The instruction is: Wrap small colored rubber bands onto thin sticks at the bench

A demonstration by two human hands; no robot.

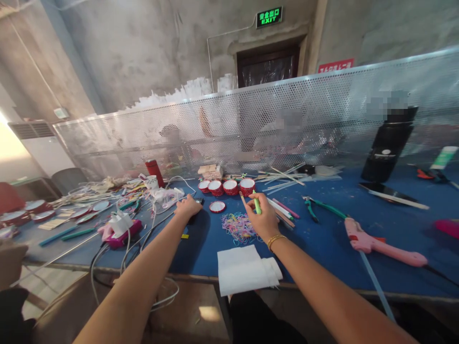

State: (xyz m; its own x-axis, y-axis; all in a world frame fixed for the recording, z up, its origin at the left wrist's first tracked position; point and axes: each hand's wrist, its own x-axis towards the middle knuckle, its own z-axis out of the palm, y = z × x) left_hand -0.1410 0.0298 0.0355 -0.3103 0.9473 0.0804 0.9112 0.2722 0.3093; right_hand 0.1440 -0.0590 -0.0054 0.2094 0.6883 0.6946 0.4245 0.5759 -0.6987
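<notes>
My right hand is closed around a light green marker pen, held upright. A thin brownish stick shows beside its fingers. My left hand lies with fingers stretched over a dark, flat, phone-like object, which it partly covers. Between the hands lies a small round red-rimmed disc with a white top. Stacks of similar red-and-white discs stand just behind. Nearer to me is a pile of small coloured rubber bands. More pens lie right of my right hand.
A folded white cloth hangs at the table's front edge. Rightward lie green-handled pliers, a pink glue gun and a tall black bottle. Cables and a purple power strip clutter the left. A perforated metal screen stands behind.
</notes>
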